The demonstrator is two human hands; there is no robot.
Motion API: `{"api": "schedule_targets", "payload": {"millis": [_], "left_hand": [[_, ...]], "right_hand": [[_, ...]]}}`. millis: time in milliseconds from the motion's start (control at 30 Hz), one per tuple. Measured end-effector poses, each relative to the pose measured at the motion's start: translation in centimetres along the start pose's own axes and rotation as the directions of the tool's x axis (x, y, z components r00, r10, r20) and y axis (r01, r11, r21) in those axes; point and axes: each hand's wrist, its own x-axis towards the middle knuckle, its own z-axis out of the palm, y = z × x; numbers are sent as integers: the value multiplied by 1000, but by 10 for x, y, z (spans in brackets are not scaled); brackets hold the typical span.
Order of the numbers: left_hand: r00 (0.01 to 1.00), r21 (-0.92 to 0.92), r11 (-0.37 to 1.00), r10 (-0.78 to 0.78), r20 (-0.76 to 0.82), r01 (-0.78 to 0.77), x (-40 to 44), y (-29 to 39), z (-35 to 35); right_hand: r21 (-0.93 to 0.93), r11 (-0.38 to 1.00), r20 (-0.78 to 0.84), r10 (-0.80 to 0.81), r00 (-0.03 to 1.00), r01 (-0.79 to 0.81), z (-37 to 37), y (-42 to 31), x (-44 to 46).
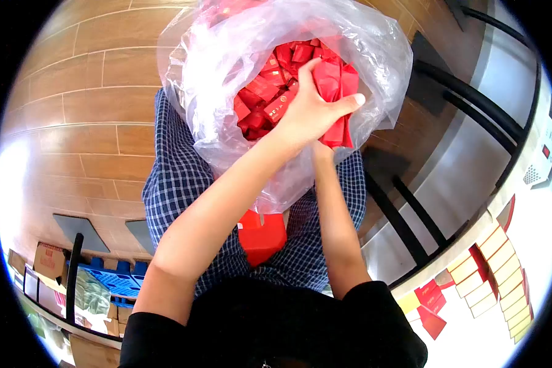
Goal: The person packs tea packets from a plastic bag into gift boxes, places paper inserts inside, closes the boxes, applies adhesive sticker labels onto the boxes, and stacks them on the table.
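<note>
A large clear plastic bag [380, 55] stands wide open between my knees, filled with small shiny red packets [276, 92]. Over its right side, my left hand [310, 110] spans several flat red pouches [336, 80], thumb on the near right edge and a finger on the far left. My right hand [323, 152] is at the lower end of these pouches; only the part by the wrist shows, and its fingers are hidden behind them. A red folded piece [262, 238] lies between my thighs, below the bag.
At the right is a curved-looking table edge [466, 236] with black metal legs [398, 221]. Red sheets [431, 300] and rows of yellow-edged red boxes [503, 270] are on the table. Cardboard boxes [50, 260] and a blue plastic pallet [118, 277] stand at left.
</note>
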Motion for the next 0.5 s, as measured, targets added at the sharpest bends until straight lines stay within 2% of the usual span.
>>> {"api": "schedule_targets", "payload": {"millis": [33, 100, 167, 233, 267, 300, 367, 400, 467, 500], "left_hand": [[998, -72, 996, -44, 51, 48, 0, -3, 2], [995, -38, 996, -74, 71, 77, -2, -3, 3], [993, -57, 996, -62, 104, 68, -1, -6, 2], [992, -66, 995, -70, 106, 78, -1, -2, 1], [993, -55, 995, -74, 97, 80, -1, 0, -1], [992, -64, 993, -98, 83, 104, 0, 1, -3], [989, -69, 989, -126, 77, 132, 2, -1, -2], [989, -57, 988, -142, 51, 145, 7, -4, -3], [988, -23, 987, -157, -4, 157, -3, 23, 4], [988, -84, 984, -151, 42, 154, -2, 24, 4]], "right_hand": [[142, 976, 62, 155, 986, -163, 17, 26, 4], [-323, 945, 386, 179, 905, -49, 62, 61, -16], [-578, 798, 510, 192, 839, 169, 103, 90, -39], [-603, 796, 470, 302, 829, 52, 130, 88, -56], [-663, 746, 465, 345, 815, 63, 138, 88, -60], [-656, 753, 470, 347, 812, 58, 141, 83, -59], [-564, 814, 413, 424, 806, -139, 140, 72, -50], [-603, 795, 425, 250, 870, 66, 137, 85, -50], [-602, 791, 425, 208, 881, 103, 118, 74, -35], [-599, 787, 438, 171, 883, 145, 103, 68, -28]]}}
